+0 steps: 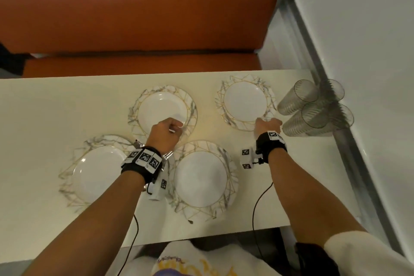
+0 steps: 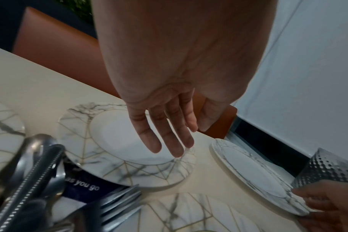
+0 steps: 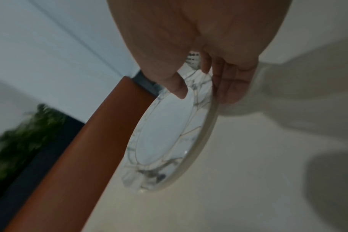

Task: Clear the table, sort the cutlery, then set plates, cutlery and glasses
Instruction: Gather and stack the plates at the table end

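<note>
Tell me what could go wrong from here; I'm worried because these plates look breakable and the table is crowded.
1. The right hand pinches the far right plate by its near rim only; that narrow grip could slip.
2. The stacked glasses lie on their sides right beside that plate; a nudge might roll them.
3. The left hand hangs open over the far left plate, with forks crowded between the plates.

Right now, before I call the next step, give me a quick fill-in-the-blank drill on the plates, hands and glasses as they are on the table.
1. There are ____ marble-patterned plates on the table.
2. The right hand pinches the rim of the far right plate between ____ and fingers.
3. The left hand hangs over the far left plate with its fingers ____.
4. The clear glasses stand in stacks to the ____ of the plates.

Missing words: four; thumb; straight; right
</note>
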### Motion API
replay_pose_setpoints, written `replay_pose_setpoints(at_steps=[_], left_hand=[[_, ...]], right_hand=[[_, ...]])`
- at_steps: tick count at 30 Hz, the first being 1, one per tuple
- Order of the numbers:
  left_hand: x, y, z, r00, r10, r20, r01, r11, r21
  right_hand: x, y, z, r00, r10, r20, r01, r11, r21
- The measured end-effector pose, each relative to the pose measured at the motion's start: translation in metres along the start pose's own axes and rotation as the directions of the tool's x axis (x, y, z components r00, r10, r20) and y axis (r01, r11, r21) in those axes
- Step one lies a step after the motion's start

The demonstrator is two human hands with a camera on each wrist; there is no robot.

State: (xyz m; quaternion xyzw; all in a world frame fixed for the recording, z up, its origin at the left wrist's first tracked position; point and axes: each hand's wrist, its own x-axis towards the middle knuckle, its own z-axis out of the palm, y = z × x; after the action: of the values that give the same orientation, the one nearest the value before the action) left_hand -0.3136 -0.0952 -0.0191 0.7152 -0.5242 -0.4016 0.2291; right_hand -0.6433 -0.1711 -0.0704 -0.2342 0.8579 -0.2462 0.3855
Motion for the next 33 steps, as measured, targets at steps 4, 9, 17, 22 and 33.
replay_pose_setpoints(at_steps=[4, 9, 17, 22, 33], left_hand=[[-0.002, -0.007, -0.009, 0.999, -0.035, -0.003, 0.035, 0.999, -0.005], [0.0, -0.006, -0.019, 0.999, -0.034, 0.004, 0.035, 0.998, -0.044], [0.003, -0.003, -0.052, 0.997, -0.06, -0.055, 0.046, 0.97, -0.237], [-0.005, -0.006, -0.077, 0.983, -0.185, 0.01, 0.16, 0.82, -0.55], [-0.043, -0.045, -0.104, 0.931, -0.338, -0.14, 0.098, 0.601, -0.793]], right_hand=[[0.011, 0.0, 0.0, 0.994, 0.107, 0.037, -0.11, 0.989, 0.101], [-0.01, -0.017, 0.005, 0.994, 0.057, 0.098, -0.089, 0.924, 0.373], [-0.085, -0.034, 0.017, 0.922, -0.388, -0.015, 0.378, 0.889, 0.259], [-0.151, -0.038, 0.026, 0.78, -0.606, 0.156, 0.532, 0.774, 0.344], [-0.204, 0.001, 0.054, 0.765, -0.534, 0.359, 0.477, 0.845, 0.242]])
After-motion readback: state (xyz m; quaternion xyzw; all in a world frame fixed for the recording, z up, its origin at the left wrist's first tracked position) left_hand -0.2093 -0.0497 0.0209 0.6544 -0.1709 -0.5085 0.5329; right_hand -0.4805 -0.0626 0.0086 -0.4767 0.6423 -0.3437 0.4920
